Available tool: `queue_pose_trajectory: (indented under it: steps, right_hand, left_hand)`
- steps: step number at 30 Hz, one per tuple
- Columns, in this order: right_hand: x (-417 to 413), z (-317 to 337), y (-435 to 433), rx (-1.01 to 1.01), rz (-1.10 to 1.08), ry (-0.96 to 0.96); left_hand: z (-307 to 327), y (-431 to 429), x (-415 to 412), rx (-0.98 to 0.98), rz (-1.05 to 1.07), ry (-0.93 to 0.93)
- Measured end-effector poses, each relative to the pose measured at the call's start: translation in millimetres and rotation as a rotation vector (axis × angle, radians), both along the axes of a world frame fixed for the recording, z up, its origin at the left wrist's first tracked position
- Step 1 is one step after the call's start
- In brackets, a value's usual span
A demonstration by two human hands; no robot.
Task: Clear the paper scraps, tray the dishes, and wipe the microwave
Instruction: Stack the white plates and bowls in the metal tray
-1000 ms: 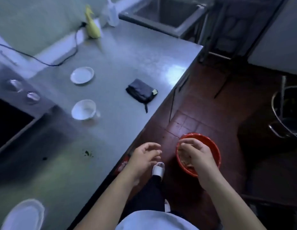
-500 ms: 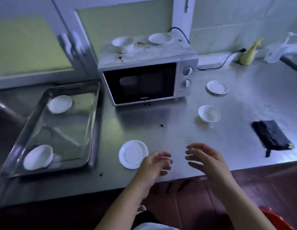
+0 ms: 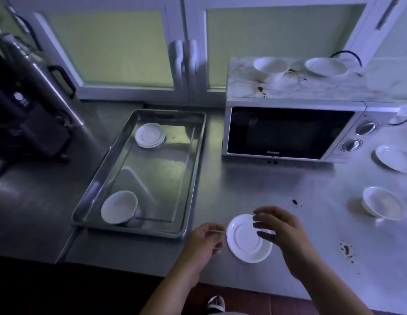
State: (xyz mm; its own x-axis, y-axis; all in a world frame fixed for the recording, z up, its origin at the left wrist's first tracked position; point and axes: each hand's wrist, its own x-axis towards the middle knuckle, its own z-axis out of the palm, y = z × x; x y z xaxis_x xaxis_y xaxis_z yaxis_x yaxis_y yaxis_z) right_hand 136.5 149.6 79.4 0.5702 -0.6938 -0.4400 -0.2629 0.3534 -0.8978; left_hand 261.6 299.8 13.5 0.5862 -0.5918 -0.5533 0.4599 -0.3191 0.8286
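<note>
At the bottom edge of the frame a light shoe (image 3: 216, 303) shows on the red-brown floor. Just above it, the left hand (image 3: 206, 241) has its fingers curled inward right beside the left rim of a small round white saucer (image 3: 245, 243). A thin pale sliver (image 3: 217, 232) shows at its fingertips, but I cannot tell whether it is pinched. The right hand (image 3: 283, 234) hangs over the saucer's right side with its fingers loosely bent and spread, holding nothing. Whether they touch the saucer is unclear.

The saucer lies on the grey steel worktop (image 3: 266, 185) near its front edge, in the lower middle of the frame. Brown stains (image 3: 347, 248) mark the worktop at lower right.

A white bowl (image 3: 383, 205) stands at the right. A second white saucer (image 3: 394, 158) lies beyond it at the right edge.

Left of centre sits a rectangular steel tray (image 3: 157, 178). It holds a white bowl in the tray (image 3: 119, 206) in its near left corner and a stack of white saucers (image 3: 150, 135) at its far end.

Right of the tray stands a white microwave with a dark door (image 3: 289, 130). On its stained marbled top are a white cup-shaped bowl (image 3: 271, 67) and a shallow white dish (image 3: 325, 67).

A dark appliance (image 3: 27, 105) fills the upper left.
</note>
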Motion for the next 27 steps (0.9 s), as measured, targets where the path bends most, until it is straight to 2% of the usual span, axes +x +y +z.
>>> queue_pose_trajectory:
  steps: [6, 11, 15, 19, 24, 27]
  right_hand:
    - [4.8, -19.4, -27.9, -0.008, -0.004, 0.1]
    - [-5.3, -62.4, -54.9, 0.008, -0.005, 0.325]
    - [-17.2, -90.8, -70.3, 0.117, 0.064, 0.462]
    - [-16.2, -99.7, -84.2, 0.239, 0.144, 0.489]
    - [-12.3, -103.9, -99.3, 0.283, 0.277, 0.466]
    - [-11.0, -107.6, -108.4, 0.301, 0.266, 0.426]
  left_hand:
    - [-29.8, -18.0, 10.5, 0.123, -0.011, 0.012]
    - [-45.6, -40.1, 15.3, 0.246, -0.01, -0.001]
    - [-52.6, -57.3, 7.8, 0.328, -0.001, 0.068]
    - [-53.3, -75.7, -6.7, 0.429, -0.005, 0.09]
    - [-49.5, -92.5, -16.6, 0.433, 0.08, 0.091]
    - [-41.8, -97.9, -18.5, 0.423, 0.143, 0.083]
